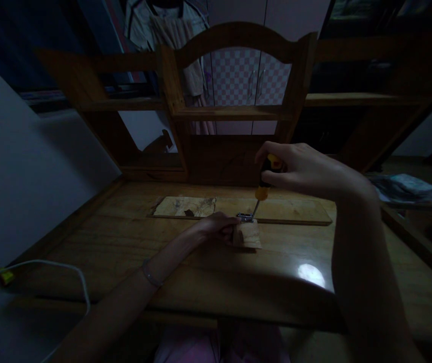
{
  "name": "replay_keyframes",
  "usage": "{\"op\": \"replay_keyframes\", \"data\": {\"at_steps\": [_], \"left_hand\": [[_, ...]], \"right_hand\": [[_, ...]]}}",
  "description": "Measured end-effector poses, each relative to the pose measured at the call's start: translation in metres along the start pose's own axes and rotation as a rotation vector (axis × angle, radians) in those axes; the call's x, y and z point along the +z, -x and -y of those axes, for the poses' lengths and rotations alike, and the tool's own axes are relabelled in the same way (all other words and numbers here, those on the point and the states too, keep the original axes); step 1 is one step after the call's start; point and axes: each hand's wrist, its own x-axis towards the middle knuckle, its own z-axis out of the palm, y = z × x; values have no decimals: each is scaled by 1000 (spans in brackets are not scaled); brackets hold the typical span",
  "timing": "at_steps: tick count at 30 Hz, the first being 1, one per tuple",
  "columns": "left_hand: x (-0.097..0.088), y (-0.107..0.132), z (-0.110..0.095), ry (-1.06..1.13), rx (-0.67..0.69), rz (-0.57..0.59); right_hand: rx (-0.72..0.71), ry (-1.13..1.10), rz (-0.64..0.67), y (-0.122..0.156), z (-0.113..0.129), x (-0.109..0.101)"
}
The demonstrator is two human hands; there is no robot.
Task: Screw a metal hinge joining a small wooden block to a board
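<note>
My right hand is closed around the yellow and black handle of a screwdriver. Its shaft slants down to a small metal hinge, with the tip at the hinge's right end. The hinge lies where a small wood block meets a long wooden board. At the left side of the block, my left hand has its fingers curled, with the thumb side at the hinge. Those fingers partly hide the block's left edge. Dim light leaves any screw at the tip impossible to make out.
The wooden desk carries a shelf unit along its back. A white cable runs over the left front edge near a yellow object. Plastic-wrapped items lie at the far right.
</note>
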Motion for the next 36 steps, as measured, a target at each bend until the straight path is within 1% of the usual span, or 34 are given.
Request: {"op": "replay_keyframes", "data": {"at_steps": [6,10,13,19,24,29,36], "left_hand": [[-3,-4,4,8,21,57],[-2,-2,2,-2,0,11],[-1,-1,0,-5,-9,-14],[-1,-2,0,6,-9,41],[-3,-6,2,12,-15,35],[-2,-5,2,-7,-14,-7],[-1,-1,-2,-10,-16,7]], "right_hand": [[19,34,-13,0,0,1],[46,37,-3,-1,0,2],[32,10,1,-1,0,2],[-8,21,-6,0,2,1],[26,74,-34,-3,4,3],[89,146,-57,-2,4,3],[16,26,-15,-2,2,2]]}}
